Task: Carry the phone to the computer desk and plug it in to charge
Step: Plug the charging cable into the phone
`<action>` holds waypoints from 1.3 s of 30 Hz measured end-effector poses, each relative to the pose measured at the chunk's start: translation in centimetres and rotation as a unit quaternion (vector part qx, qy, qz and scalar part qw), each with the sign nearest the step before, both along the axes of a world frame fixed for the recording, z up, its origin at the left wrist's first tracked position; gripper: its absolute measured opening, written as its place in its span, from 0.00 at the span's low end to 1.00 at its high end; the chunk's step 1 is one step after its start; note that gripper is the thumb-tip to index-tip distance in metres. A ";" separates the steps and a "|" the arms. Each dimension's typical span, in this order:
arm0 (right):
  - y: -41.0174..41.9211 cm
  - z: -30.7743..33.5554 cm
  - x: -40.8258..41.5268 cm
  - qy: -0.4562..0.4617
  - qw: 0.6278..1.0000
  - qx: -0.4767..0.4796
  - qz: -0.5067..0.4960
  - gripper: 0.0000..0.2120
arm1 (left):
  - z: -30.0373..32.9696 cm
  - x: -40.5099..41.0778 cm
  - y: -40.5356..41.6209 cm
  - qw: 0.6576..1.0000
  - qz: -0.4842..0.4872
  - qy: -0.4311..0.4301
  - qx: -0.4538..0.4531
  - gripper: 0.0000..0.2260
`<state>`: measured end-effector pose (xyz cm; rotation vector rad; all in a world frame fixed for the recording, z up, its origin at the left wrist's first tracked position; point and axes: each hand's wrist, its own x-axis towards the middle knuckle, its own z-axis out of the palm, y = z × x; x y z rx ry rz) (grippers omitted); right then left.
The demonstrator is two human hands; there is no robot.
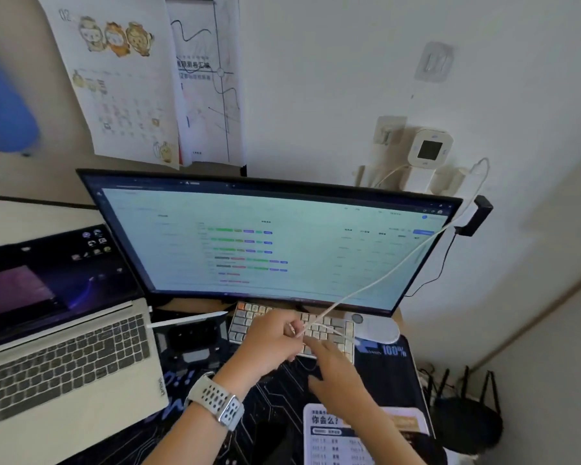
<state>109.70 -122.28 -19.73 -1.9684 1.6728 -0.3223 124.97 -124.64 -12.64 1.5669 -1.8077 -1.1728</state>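
Figure: left hand, wrist bent and fingers curled, pinched the free end of the white charging cable above the keyboard, evidently to present its plug. The cable ran taut toward 2 o'clock, to the wall charger. Right hand reached in from 5 o'clock, fingers extended; its grip could not be told. The phone was not identifiable on the counter

A single head-worn wide-angle view looks forward and down, close over the tabletop. The monitor lies toward 12 o'clock, the laptop toward 9; edges seem bent and blurred.
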 end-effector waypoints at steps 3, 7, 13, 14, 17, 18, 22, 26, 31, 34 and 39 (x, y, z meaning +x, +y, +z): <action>0.6 -2.0 3.2 -0.013 0.999 0.036 0.029 0.26 | -0.3 1.1 0.9 0.999 -0.026 0.026 0.020 0.05; 1.1 -3.1 6.6 -0.012 0.999 0.027 0.020 0.20 | -0.4 1.9 1.4 0.994 -0.048 0.092 0.026 0.03; 2.1 -1.7 7.7 -0.048 0.996 -0.046 -0.055 0.12 | -1.5 3.4 1.3 0.980 -0.031 0.186 0.057 0.09; 2.4 -1.2 7.6 -0.054 0.996 -0.049 -0.060 0.13 | -1.8 3.8 1.3 0.979 -0.020 0.196 0.053 0.12; 3.2 0.7 7.5 -0.110 0.990 -0.057 -0.065 0.14 | -3.0 4.8 1.5 0.973 -0.001 0.227 0.032 0.17; 3.3 1.6 7.4 -0.133 0.987 -0.062 -0.062 0.14 | -3.5 5.1 1.5 0.975 -0.007 0.220 0.030 0.18; 2.9 4.8 7.3 -0.211 0.974 -0.071 -0.050 0.14 | -4.9 6.0 2.1 0.979 -0.056 0.193 0.043 0.19; 2.2 6.3 7.1 -0.310 0.947 -0.037 -0.074 0.17 | -5.7 7.4 2.5 0.983 -0.074 0.167 -0.013 0.20; 1.7 5.7 7.3 -0.384 0.916 -0.013 -0.113 0.15 | -6.1 8.3 2.1 0.988 -0.055 0.137 -0.034 0.10; 1.5 4.7 7.4 -0.434 0.890 0.010 -0.141 0.15 | -6.2 8.3 1.7 0.991 -0.030 0.130 -0.020 0.12; 1.5 3.0 6.7 -0.464 0.852 0.072 -0.230 0.17 | -6.1 8.0 1.3 0.992 -0.023 0.126 0.004 0.10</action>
